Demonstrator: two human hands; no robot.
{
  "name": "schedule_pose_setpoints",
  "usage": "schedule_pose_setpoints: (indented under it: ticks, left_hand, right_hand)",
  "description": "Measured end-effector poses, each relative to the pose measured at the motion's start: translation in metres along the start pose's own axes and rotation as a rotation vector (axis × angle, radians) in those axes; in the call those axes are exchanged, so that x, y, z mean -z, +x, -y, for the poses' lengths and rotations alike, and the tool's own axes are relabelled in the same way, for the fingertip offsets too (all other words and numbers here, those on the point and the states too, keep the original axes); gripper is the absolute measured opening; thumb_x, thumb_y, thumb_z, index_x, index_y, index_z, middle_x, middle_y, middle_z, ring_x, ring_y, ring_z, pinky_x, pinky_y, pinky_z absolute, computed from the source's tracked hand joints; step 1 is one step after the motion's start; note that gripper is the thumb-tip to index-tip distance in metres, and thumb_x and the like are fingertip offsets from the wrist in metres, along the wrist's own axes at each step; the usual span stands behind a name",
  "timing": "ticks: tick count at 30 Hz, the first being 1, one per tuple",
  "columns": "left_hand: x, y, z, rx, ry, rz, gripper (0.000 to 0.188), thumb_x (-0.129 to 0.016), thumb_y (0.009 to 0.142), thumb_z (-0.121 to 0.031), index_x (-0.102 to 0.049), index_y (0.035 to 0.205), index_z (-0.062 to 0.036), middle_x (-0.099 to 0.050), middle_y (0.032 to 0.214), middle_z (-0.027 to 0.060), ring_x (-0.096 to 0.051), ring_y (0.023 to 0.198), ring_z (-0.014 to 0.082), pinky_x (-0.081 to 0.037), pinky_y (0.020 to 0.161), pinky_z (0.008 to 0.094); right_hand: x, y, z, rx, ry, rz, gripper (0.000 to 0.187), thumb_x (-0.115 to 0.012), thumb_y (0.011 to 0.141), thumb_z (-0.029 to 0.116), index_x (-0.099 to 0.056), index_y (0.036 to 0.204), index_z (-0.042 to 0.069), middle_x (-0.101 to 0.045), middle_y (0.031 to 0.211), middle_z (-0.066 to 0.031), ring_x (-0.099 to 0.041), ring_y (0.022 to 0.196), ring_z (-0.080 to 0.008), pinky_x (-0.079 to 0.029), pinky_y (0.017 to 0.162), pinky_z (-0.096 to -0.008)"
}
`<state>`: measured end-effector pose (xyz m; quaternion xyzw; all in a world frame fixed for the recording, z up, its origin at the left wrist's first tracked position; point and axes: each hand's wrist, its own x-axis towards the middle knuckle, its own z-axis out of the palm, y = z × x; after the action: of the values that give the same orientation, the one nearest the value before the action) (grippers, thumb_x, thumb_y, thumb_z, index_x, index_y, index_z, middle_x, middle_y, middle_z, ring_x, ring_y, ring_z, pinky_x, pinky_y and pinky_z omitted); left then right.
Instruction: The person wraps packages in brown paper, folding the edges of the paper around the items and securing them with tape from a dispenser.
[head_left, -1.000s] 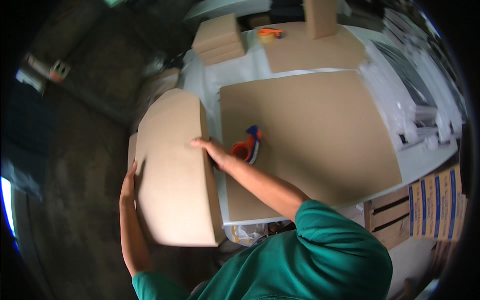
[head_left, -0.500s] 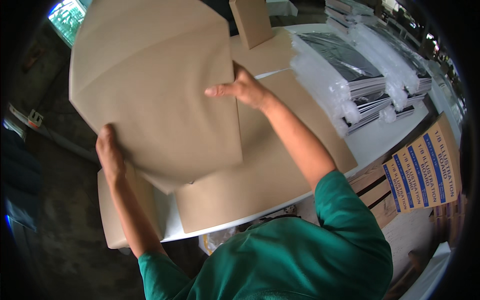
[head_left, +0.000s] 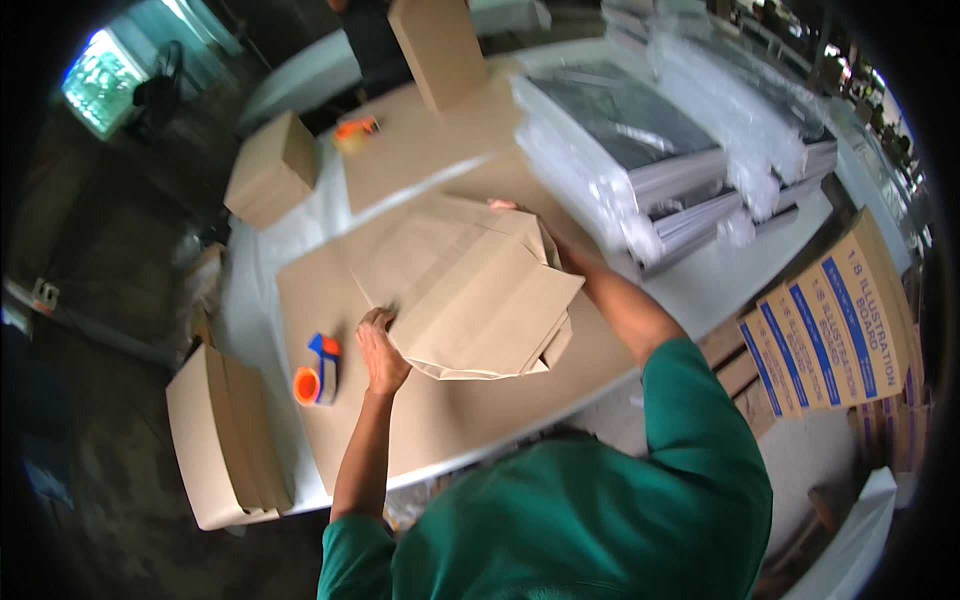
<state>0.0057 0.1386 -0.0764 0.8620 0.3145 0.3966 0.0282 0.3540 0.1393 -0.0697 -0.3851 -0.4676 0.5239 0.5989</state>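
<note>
Dim interior; window glowed near-white at ten o'clock. Glare streaked plastic wrap toward one. Soft shadow lay by folded carton, toward six. Blur softened tape dispenser at eleven (fisheye corners went black).

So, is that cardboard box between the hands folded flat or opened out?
The cardboard box looks mostly folded flat: its panels lie close together, with narrow gaps along the near edge.
</note>
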Motion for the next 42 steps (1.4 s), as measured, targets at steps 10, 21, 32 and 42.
schedule_pose_setpoints:
  ticks: [10,21,32,42]
  left_hand:
    - [-0.038,-0.049,-0.040,-0.143,0.208,0.464,0.050,-0.052,0.071,0.002,-0.048,0.120,-0.0107,-0.047,0.126,0.0096,-0.042,0.116,0.0315,-0.034,0.095,0.0426]
    - [-0.110,-0.015,-0.141,-0.089,0.308,0.692,0.079,-0.061,0.081,-0.031,-0.017,0.143,-0.0108,-0.015,0.147,0.0194,-0.016,0.134,0.0416,-0.017,0.106,0.0569]
    - [-0.163,-0.014,-0.169,-0.146,0.447,0.578,0.064,-0.048,0.085,-0.018,-0.021,0.143,-0.0118,-0.021,0.145,0.0214,-0.023,0.130,0.0462,-0.018,0.106,0.0548]
    - [-0.161,-0.014,-0.167,-0.171,0.513,0.490,0.057,-0.046,0.085,-0.019,-0.031,0.139,-0.0138,-0.031,0.141,0.0188,-0.032,0.127,0.0436,-0.025,0.105,0.0524]
  right_hand:
    - [0.071,-0.092,-0.088,0.202,-1.598,0.107,0.041,-0.038,0.095,0.030,-0.038,0.136,0.025,-0.055,0.123,-0.0085,-0.048,0.115,-0.0203,-0.033,0.100,-0.0334]
    - [0.054,-0.148,-0.062,-0.080,-0.930,0.030,0.102,-0.080,0.058,0.038,-0.025,0.142,0.018,-0.040,0.137,-0.0147,-0.040,0.125,-0.0311,-0.031,0.104,-0.0380]
    - [0.008,-0.211,-0.089,-0.290,-1.504,-0.480,0.084,-0.068,0.073,0.041,-0.027,0.140,0.010,-0.024,0.146,-0.0115,-0.011,0.136,-0.0375,-0.011,0.107,-0.0509]
    - [-0.023,-0.250,-0.080,-0.373,-0.968,-0.671,0.032,-0.060,0.082,0.029,-0.059,0.107,0.009,-0.051,0.115,-0.0144,-0.043,0.108,-0.0361,-0.035,0.090,-0.0466]
